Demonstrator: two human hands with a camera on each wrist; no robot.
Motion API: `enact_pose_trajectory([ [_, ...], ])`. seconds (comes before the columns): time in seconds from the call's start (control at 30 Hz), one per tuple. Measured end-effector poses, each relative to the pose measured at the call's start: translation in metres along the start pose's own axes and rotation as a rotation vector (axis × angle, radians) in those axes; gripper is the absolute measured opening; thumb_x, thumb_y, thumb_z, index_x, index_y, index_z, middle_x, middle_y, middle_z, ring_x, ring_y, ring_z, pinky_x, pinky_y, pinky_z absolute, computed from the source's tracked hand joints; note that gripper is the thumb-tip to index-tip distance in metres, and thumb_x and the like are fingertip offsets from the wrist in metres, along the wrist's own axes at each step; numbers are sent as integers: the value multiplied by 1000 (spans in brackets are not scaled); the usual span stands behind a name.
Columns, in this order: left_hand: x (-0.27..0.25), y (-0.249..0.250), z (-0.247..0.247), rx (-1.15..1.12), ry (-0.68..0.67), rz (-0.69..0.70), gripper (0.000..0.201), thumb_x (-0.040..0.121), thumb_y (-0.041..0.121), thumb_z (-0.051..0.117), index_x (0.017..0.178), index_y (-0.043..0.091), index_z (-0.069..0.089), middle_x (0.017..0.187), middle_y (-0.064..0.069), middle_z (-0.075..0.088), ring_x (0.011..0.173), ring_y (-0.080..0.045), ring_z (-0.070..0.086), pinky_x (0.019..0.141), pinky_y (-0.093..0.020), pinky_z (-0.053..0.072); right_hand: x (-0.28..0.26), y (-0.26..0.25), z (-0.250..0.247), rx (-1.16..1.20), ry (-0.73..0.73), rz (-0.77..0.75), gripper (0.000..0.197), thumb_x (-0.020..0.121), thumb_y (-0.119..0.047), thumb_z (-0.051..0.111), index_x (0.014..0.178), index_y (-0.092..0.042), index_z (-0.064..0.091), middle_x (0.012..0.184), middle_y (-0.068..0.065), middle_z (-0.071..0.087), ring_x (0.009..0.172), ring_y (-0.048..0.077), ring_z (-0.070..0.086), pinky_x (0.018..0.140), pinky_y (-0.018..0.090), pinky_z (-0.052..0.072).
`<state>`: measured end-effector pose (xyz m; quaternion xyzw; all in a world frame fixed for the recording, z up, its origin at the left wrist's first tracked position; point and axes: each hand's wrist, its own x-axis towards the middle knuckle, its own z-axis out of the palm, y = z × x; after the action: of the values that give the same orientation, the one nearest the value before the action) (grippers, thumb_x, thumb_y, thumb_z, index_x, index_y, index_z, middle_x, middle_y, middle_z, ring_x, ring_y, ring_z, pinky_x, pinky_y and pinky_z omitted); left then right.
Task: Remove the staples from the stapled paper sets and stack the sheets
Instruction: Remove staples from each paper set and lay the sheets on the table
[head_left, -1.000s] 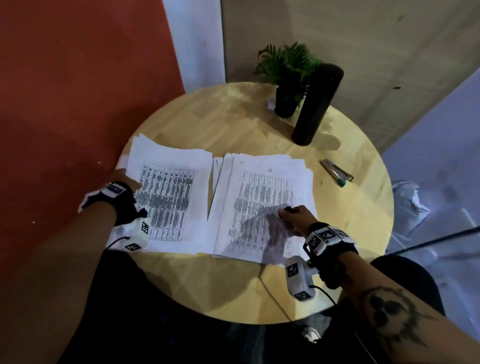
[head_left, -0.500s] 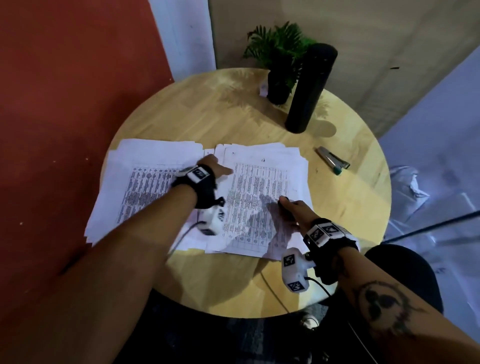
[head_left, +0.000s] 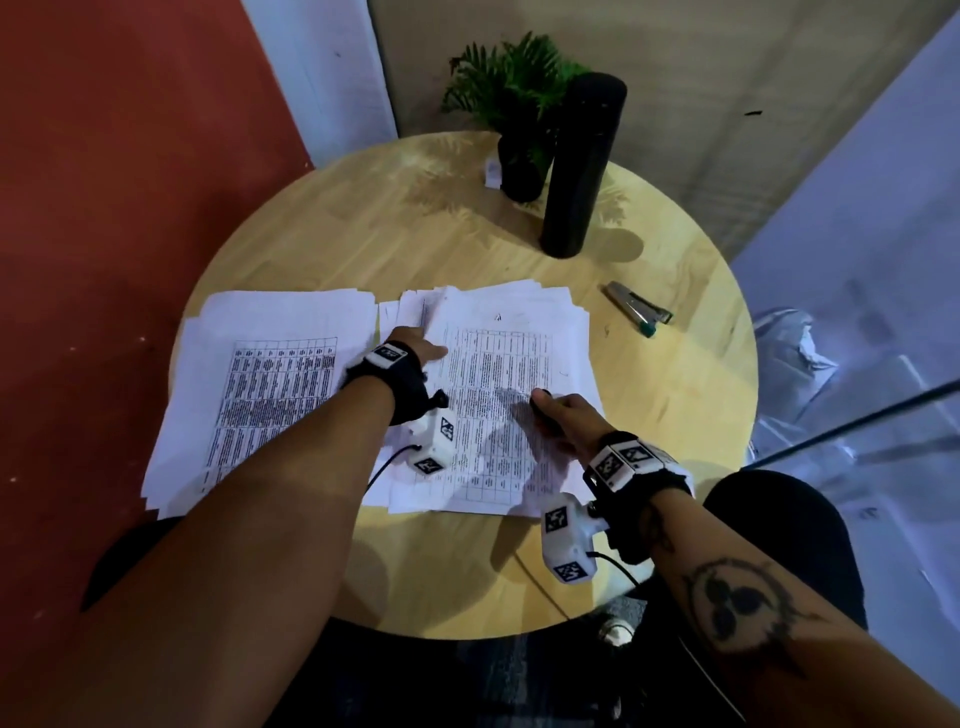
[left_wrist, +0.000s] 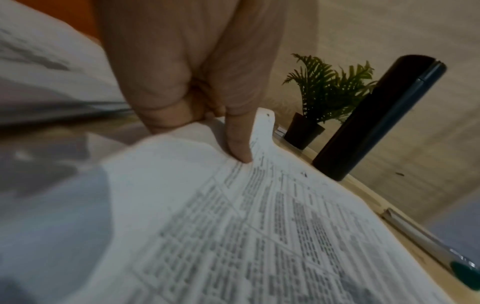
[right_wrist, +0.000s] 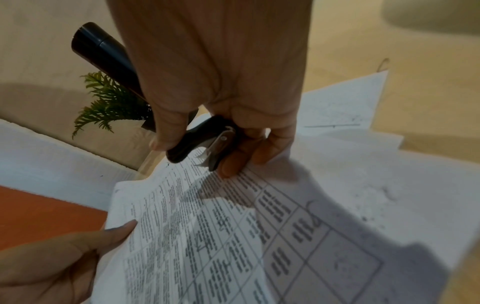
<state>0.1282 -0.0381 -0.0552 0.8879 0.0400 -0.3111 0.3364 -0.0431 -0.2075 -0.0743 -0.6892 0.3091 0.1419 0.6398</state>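
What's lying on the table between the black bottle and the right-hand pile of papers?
Nothing: in the head view only bare wood separates the black bottle from the right paper pile. The stapler lies off to the right, beside the pile.

Left hand (left_wrist: 192, 67) pinches raised corner of printed sheet (left_wrist: 233, 226), thumb on top. Black flask (left_wrist: 376, 119), potted fern (left_wrist: 319, 98), stapler (left_wrist: 428, 242) behind.

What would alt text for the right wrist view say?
The right hand grips a black staple remover, metal claws just above a printed table sheet. The left hand holds that sheet's edge; a black bottle and fern stand behind.
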Motion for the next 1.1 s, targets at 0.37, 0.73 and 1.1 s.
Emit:
enact_pose_trajectory([
  [0.37, -43, -16, -33, -304, 233, 441, 38, 71, 4, 79, 105, -7, 67, 106, -18, 67, 70, 6, 61, 76, -22, 50, -31, -54, -19, -132, 216, -322, 33, 73, -28, 78, 96, -11, 62, 93, -1, 60, 90, 19, 54, 76, 29, 43],
  [0.73, -119, 13, -60, -591, 240, 708, 22, 71, -7, 73, 90, 4, 70, 66, 22, 69, 68, 6, 64, 69, -18, 54, -102, -195, -47, -848, 95, -829, 52, 61, -16, 85, 110, -9, 68, 118, 15, 51, 106, 25, 55, 78, 7, 36],
  [1.1, -215, 55, -138, -218, 907, 1114, 83, 51, 51, 83, 119, 17, 49, 114, 14, 42, 102, -8, 41, 93, -16, 35, -182, -248, -47, -826, -3, -1005, 49, 58, -15, 86, 104, -10, 70, 97, 2, 57, 89, 13, 58, 83, 16, 45],
])
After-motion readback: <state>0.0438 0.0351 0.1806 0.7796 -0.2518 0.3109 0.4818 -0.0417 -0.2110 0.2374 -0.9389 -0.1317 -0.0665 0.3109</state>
